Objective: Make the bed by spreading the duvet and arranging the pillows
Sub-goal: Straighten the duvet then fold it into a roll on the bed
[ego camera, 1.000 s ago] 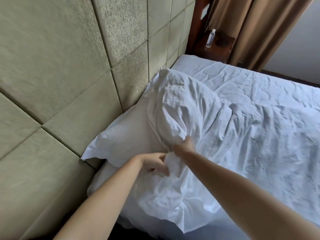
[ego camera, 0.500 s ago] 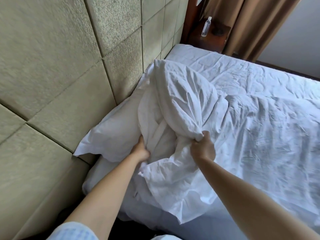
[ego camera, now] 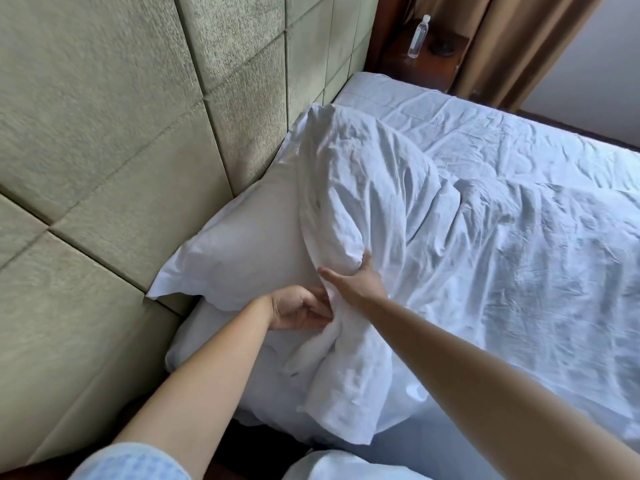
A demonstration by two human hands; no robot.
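A smooth white pillow (ego camera: 242, 251) leans against the padded headboard at the near corner of the bed. A crumpled white pillowcase-covered pillow (ego camera: 363, 188) stands in front of it, its loose open end (ego camera: 346, 393) hanging toward me. My left hand (ego camera: 298, 308) pinches the bunched fabric at the pillow's lower edge. My right hand (ego camera: 358, 284) lies with fingers spread on the same fold, pressing it. The wrinkled white duvet (ego camera: 519, 254) covers the bed to the right.
A beige padded headboard (ego camera: 138, 133) fills the left. A wooden nightstand (ego camera: 429, 57) with a clear water bottle (ego camera: 418, 37) stands at the far corner beside brown curtains (ego camera: 512, 46). The near bed edge (ego camera: 415, 445) is below my arms.
My hands came back together at the pillow's lower fold. The right hand let go of its fistful and now lies flat and spread; the left hand shifted right and pinches the fabric.
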